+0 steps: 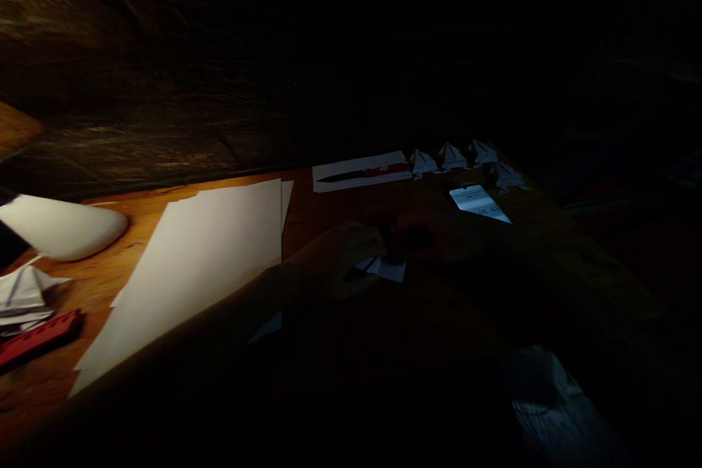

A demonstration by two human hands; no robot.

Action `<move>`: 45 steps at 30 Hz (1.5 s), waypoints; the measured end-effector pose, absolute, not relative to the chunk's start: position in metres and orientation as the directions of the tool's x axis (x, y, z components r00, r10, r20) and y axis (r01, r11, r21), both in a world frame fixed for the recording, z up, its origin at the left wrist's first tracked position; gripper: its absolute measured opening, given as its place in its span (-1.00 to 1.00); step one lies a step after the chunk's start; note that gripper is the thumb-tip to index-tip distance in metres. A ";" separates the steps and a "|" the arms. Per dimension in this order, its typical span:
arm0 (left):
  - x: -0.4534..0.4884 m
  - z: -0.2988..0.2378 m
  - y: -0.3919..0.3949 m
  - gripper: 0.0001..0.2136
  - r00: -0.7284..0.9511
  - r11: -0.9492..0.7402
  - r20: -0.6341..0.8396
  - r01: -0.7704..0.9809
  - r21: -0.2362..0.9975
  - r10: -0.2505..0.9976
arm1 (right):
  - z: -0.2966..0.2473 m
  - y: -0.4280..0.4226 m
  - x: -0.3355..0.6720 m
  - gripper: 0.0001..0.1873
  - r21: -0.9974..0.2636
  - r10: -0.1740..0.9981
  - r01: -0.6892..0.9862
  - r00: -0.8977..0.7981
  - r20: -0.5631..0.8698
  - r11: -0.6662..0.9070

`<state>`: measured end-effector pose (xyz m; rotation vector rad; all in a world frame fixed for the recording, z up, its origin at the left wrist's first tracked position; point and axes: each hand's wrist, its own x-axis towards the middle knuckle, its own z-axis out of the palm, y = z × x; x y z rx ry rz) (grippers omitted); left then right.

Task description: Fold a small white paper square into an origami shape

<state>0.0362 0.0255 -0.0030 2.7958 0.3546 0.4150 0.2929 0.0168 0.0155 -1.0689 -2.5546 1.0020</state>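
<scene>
In deep shadow at the middle of the table, my left hand (351,252) is curled round a small piece of folded white paper (388,269). Part of that paper lies under the fingers and is hidden. My right hand (439,232) is close by at the paper's upper right side, its fingertips near those of the left. It is too dark to make out how its fingers are set. Beyond the right hand a lit phone (479,203) lies on the table.
A stack of white sheets (208,248) lies left, beside a white lamp (82,228). At far left are a folded paper figure (25,294) and a red object (41,340). A red-handled knife (362,174) rests on paper strips (329,170). Several folded paper figures (453,156) stand behind the phone.
</scene>
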 end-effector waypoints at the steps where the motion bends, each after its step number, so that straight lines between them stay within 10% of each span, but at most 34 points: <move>1: 0.036 -0.003 0.026 -0.69 0.929 -0.925 0.238 0.201 0.322 0.284 | 0.015 0.017 0.293 -0.83 -0.664 0.691 0.554 -0.719 -0.078 0.502; 45: 0.037 -0.004 0.027 -0.77 0.936 -0.913 0.211 0.196 0.358 0.283 | 0.005 0.026 0.297 -0.91 -0.601 0.589 0.477 -0.808 -0.013 0.641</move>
